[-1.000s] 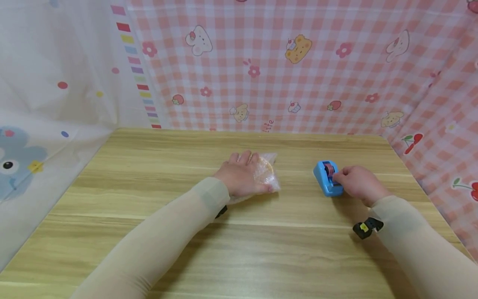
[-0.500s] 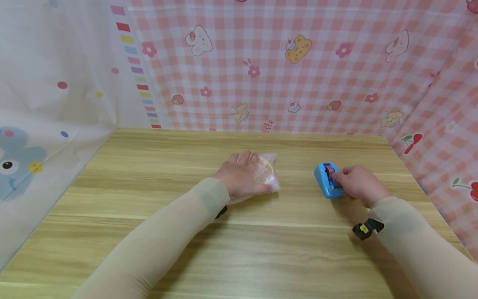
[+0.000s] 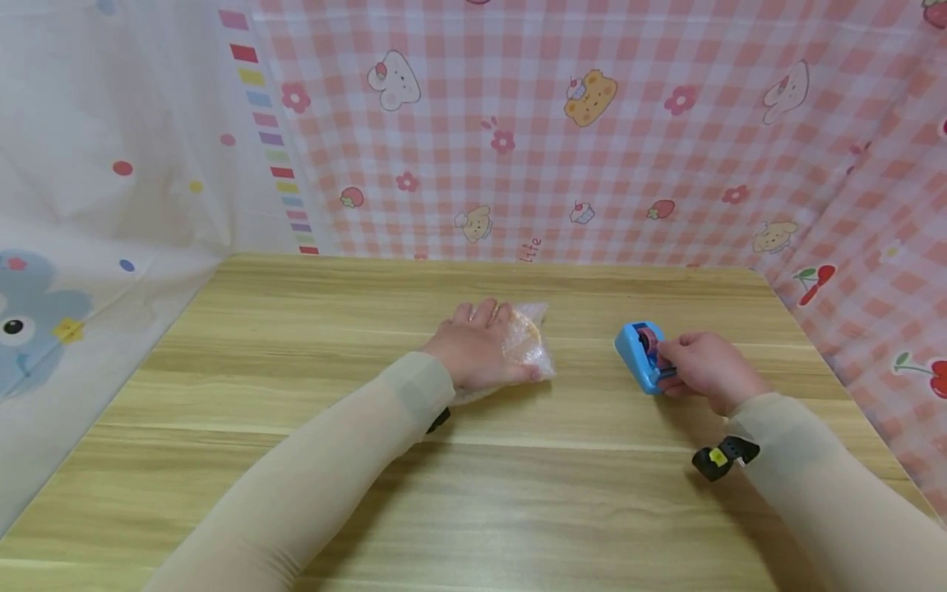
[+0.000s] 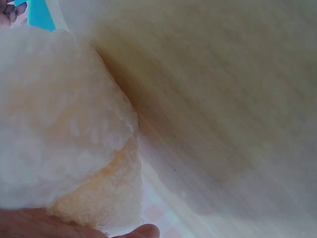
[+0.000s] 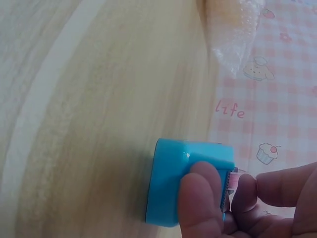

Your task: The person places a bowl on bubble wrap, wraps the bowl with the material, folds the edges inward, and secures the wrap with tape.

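Observation:
In the head view my left hand (image 3: 477,349) lies over a bubble-wrapped package (image 3: 528,341), fingers bent over its far side and thumb at its near right corner. Something yellowish shows through the clear wrap (image 4: 64,114) in the left wrist view; what it is stays hidden. To the right, my right hand (image 3: 710,366) is at a blue tape dispenser (image 3: 632,353) holding a roll of pink tape (image 3: 649,341). In the right wrist view, thumb and forefinger pinch the tape's end (image 5: 233,181) by the toothed cutter, while other fingers (image 5: 198,193) lie against the dispenser's side.
Both things are on a wood-grain table (image 3: 473,493). A pink checked cloth (image 3: 533,148) hangs behind it and at the right, and a white cloth (image 3: 148,99) hangs at the left. A black strap mount (image 3: 725,459) is on the right wrist.
The tape dispenser has shifted slightly left and turned a little, and my right hand's lower fingers have come against its near right side. The left hand and package stay put.

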Demonstrator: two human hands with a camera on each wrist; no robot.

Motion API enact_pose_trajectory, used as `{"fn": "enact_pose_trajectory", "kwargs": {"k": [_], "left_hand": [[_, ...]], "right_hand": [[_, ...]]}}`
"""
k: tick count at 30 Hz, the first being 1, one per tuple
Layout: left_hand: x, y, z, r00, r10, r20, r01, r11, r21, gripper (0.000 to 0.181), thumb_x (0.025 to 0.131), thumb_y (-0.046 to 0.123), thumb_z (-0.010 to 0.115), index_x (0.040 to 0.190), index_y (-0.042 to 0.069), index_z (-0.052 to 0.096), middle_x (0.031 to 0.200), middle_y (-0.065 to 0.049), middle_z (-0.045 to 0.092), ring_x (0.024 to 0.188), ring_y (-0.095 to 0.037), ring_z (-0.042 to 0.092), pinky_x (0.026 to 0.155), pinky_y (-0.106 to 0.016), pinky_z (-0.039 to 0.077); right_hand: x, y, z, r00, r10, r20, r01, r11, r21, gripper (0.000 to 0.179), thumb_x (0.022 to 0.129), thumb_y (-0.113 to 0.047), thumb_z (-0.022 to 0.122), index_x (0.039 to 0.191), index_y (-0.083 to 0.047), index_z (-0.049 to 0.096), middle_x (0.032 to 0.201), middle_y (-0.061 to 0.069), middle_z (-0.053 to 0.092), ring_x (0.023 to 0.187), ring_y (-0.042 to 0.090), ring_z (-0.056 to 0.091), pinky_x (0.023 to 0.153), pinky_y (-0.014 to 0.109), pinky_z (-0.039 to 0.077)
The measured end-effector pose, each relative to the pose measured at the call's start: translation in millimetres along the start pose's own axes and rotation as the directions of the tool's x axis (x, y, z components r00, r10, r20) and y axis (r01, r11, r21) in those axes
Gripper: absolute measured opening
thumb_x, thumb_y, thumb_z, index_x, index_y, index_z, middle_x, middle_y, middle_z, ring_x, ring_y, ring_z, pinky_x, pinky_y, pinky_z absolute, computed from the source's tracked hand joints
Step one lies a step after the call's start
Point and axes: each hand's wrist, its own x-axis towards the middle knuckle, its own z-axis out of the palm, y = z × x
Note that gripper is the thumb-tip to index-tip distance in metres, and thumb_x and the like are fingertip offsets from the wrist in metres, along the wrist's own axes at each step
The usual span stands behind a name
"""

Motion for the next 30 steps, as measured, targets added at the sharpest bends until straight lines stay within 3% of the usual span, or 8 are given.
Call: {"fn": "enact_pose_trajectory", "kwargs": {"k": [20, 30], "left_hand": [[-0.4, 0.4, 0.9, 1.0, 0.001, -0.013, -0.001, 1.0, -0.006, 0.125, 0.083, 0.096, 0.042, 0.171, 0.013, 0.008, 0.178, -0.01, 0.012, 0.161, -0.042, 0.016, 0.126, -0.062, 0.03], [0.2, 0.2, 1.1, 1.0, -0.001, -0.013, 0.001, 1.0, -0.019, 0.125, 0.083, 0.095, 0.042, 0.171, 0.013, 0.007, 0.179, -0.011, 0.011, 0.162, -0.042, 0.015, 0.127, -0.063, 0.027]], "right_hand": [[-1.7, -4.3, 3.6, 0.999, 0.033, 0.02, -0.034, 0.997, 0.073, 0.046, 0.114, -0.026, 0.035, 0.126, 0.015, 0.052, 0.119, 0.025, 0.056, 0.095, 0.022, 0.069, 0.085, 0.031, 0.064], [-2.6, -5.9, 4.2, 0.999, 0.03, 0.028, -0.033, 0.995, 0.099, 0.049, 0.114, -0.026, 0.033, 0.132, 0.018, 0.048, 0.124, 0.028, 0.055, 0.098, 0.023, 0.068, 0.09, 0.035, 0.064]]}}
